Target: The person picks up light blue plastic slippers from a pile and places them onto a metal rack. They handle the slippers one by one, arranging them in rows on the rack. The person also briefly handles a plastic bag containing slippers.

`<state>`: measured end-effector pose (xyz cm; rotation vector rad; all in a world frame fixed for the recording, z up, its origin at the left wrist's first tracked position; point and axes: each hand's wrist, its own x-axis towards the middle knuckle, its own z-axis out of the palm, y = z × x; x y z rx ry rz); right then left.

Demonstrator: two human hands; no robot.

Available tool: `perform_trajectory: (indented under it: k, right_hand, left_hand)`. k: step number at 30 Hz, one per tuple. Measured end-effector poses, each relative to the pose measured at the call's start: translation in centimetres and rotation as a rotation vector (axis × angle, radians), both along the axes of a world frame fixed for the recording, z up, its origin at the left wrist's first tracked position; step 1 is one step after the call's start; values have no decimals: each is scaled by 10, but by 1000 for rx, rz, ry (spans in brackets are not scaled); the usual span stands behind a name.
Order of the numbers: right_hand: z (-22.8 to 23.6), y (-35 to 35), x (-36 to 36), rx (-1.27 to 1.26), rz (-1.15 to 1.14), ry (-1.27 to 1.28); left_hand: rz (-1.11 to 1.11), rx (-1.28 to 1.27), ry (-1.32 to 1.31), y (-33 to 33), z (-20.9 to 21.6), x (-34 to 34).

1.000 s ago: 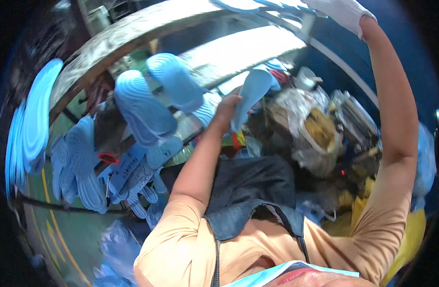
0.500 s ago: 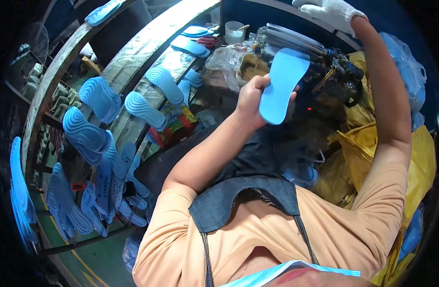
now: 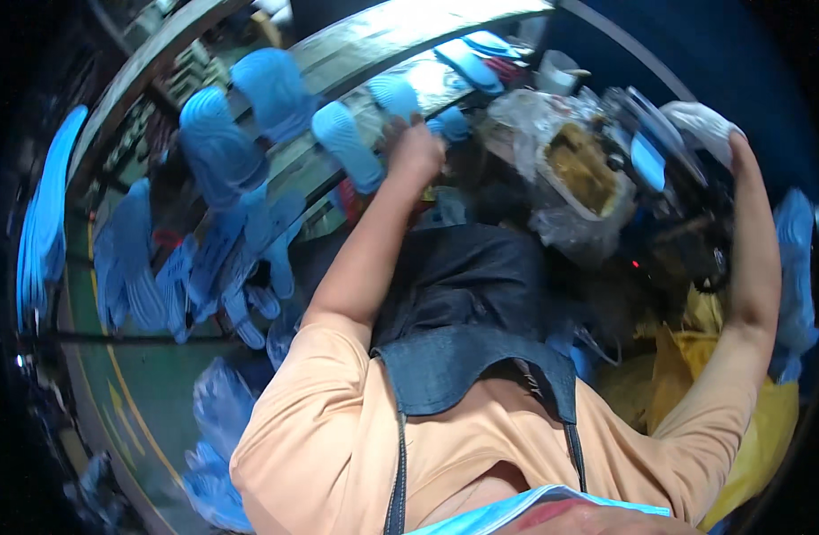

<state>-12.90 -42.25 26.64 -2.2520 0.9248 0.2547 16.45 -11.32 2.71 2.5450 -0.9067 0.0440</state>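
My bare left hand (image 3: 415, 153) is over the narrow end of a blue insole (image 3: 393, 93) on the bench; motion smears its fingers, so their grip is unclear. Just left of it lies another blue insole (image 3: 347, 143). My right hand (image 3: 700, 127), in a white glove, is stretched out flat at the top of the machine (image 3: 686, 192), by its long clear cover (image 3: 663, 129). A blue insole (image 3: 647, 162) shows at the machine, below and left of the glove.
Stacks of blue insoles (image 3: 218, 147) line the rack at left. A plastic-lined tub of brown stuff (image 3: 580, 169) stands before the machine. A white cup (image 3: 559, 73) is behind it. Yellow bags (image 3: 753, 446) lie at right, pale plastic bags (image 3: 222, 401) on the left.
The insole in my left hand has left it; one now shows at the machine. My left hand has moved left to the bench insoles. My right hand has come down, and the view has turned.
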Motion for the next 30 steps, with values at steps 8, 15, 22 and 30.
perform_trajectory:
  k: [8, 15, 22, 30]
  right_hand:
    - [1, -18, -20, -376, -20, -1]
    - [62, -18, 41, -800, -34, -318]
    - [153, 102, 198, -342, 299, -942]
    - [137, 273, 362, -481, 602, -665]
  left_hand:
    - [312, 39, -83, 34, -34, 74]
    - [292, 17, -78, 46, -59, 99]
    - [257, -131, -39, 44, -55, 95]
    - [150, -113, 213, 50, -46, 98]
